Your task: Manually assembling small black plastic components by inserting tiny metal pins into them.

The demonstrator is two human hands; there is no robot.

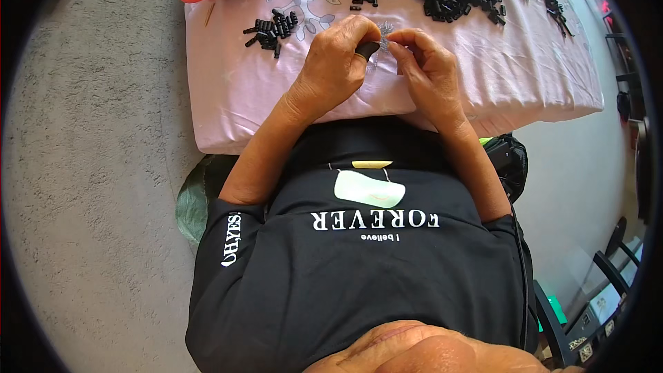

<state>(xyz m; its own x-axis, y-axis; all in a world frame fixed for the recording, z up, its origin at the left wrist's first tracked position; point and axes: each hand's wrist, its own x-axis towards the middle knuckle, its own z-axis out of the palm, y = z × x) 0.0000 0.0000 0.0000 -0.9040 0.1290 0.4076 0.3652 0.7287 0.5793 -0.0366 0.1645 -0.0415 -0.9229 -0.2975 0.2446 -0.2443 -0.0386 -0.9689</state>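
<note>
A dark piece [369,49] with a rounded end and a thin yellow edge sits in the left hand [337,48], mostly hidden by the fingers and tilted toward the right hand [429,65]. Just beyond the fingertips, a small patch of silvery, thin bits [386,28] lies loose on the pink-covered desk [228,90], partly covered by the hands; single bits are too fine to tell apart. Whether the right fingers pinch one of them cannot be made out
</note>
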